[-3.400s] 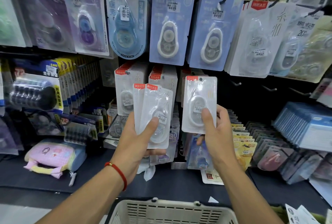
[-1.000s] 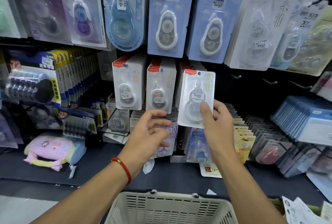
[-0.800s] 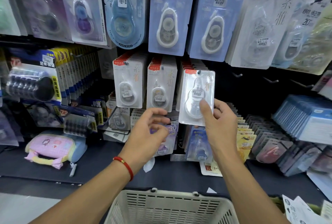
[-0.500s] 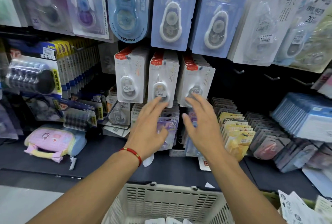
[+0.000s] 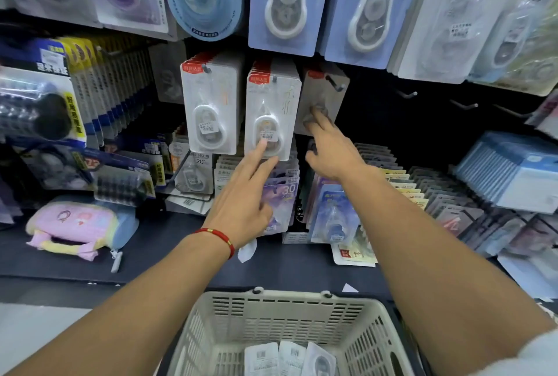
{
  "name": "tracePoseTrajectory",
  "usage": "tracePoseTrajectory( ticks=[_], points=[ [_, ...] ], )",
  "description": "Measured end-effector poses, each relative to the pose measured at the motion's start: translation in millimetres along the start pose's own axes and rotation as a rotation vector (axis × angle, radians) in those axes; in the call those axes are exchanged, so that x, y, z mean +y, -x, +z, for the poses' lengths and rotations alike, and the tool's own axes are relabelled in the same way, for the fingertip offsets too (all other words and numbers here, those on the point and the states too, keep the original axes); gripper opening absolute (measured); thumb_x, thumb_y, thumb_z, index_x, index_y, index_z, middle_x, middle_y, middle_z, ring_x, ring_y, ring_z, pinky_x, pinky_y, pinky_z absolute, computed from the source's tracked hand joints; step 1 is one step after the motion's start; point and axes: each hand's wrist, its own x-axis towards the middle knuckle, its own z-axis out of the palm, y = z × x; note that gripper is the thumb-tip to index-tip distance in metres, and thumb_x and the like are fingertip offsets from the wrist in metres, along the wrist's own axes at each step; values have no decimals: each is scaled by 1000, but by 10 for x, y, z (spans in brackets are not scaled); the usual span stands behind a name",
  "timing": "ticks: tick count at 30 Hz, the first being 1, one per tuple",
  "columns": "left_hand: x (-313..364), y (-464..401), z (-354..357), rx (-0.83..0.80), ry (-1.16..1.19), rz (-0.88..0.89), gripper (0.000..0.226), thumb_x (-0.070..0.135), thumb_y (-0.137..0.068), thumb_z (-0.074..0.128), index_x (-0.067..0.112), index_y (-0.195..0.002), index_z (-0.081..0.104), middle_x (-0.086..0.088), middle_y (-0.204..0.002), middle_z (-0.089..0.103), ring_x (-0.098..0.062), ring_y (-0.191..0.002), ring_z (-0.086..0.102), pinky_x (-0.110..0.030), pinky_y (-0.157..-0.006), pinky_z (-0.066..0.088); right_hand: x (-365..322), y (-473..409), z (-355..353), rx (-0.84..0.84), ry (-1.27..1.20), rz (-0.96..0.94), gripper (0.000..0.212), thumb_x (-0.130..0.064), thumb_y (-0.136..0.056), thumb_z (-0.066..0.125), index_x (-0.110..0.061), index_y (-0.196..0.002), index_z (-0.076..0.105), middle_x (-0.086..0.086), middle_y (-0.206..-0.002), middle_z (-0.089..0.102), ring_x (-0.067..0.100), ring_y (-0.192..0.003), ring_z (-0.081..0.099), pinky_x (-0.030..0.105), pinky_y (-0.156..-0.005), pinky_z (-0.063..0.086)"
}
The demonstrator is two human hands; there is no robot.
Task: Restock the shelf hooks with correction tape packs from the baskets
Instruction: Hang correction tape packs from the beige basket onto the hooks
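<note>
pressing hung packs (image 5: 273,113) back — fingers (image 5: 262,146) of both hands straight, empty hooks (image 5: 407,94) rightward

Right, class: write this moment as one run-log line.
left hand: open, fingertip on middle hook's pack | right hand: open, pushing pack back on hook | basket: packs remain

— What's behind you at twelve o'clock?
— You face a dark pegboard back wall (image 5: 422,122) with bare metal display hooks (image 5: 407,94) toward two o'clock.

— And lower down?
— A dark blue flat shelf ledge (image 5: 169,255) runs nine to three o'clock. At eight o'clock you see pale grey floor (image 5: 36,330). Your light is even and soft.
</note>
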Motion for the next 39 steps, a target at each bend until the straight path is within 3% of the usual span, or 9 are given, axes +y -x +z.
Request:
tracePoseTrajectory(
  ticks=[6,10,14,19,23,26,32,36,39],
  points=[
    [-74,186,-39,-131,-44,-1,74,8,-90,62,22,-159,40,4,-173,22,-18,-157,24,-32,-124,26,16,143,45,92,-172,-10,51,-10,-98,56,-8,-149,51,9,-169,29,32,-148,39,47,-115,42],
    [-179,520,-24,-308,-108,20,53,13,-94,61,20,-146,55,1,-153,51,-24,-143,44,-33,-117,34,-71,682,199,247,-448,27,25,-17,-91,61,-19,-114,71,-1,-110,72,14,-84,67,34,-86,54],
    [-463,1200,88,-647,-407,31,59,14,-92,58,24,-149,51,1,-155,47,-23,-146,40,-40,-112,41,-205,1208,661,-121,-420,0,22,-39,-82,54,-22,-82,69,-6,-69,68,19,-69,64,37,-72,55],
    [-745,2158,405,-871,-488,-139,68,23,-98,57,29,-161,33,-4,-176,-1,-23,-163,2,-39,-128,21,-379,1930,1794,-796,-154,-70,20,-32,-93,60,-20,-103,72,6,-110,74,31,-105,65,39,-90,55],
    [-643,2670,741,-564,-376,-287,62,23,-89,72,21,-149,54,-13,-175,-5,-35,-163,-3,-48,-131,17,-311,2707,2658,-1094,60,-167,63,-29,-97,70,-20,-153,44,12,-154,48,34,-136,53,47,-107,49],
    [-592,2796,874,-430,-357,-360,62,22,-77,83,13,-136,66,-18,-173,16,-43,-160,15,-60,-123,32,-272,3060,2970,-1084,160,-193,84,-16,-94,72,-24,-163,25,6,-168,24,29,-154,30,58,-116,36],
    [-650,2805,944,-406,-405,-400,60,28,-79,80,11,-135,66,-15,-173,21,-37,-161,15,-56,-121,38,191,3265,3175,-966,231,-132,104,11,-89,67,-19,-167,6,-3,-177,-7,26,-163,-4,51,-130,11],
    [-651,2817,943,-367,-410,-386,57,26,-79,79,11,-133,66,-15,-172,23,-36,-161,15,-54,-121,38,289,3267,3207,-867,262,-226,95,-31,-82,86,-24,-158,29,7,-164,29,30,-153,25,51,-122,21],
    [-626,2817,936,-363,-388,-397,56,26,-80,77,11,-133,66,-15,-172,25,-35,-161,15,-53,-121,37,383,3234,3114,-812,195,-240,83,-65,-81,72,-26,-149,43,6,-150,44,27,-139,38,47,-117,28]
  ],
)
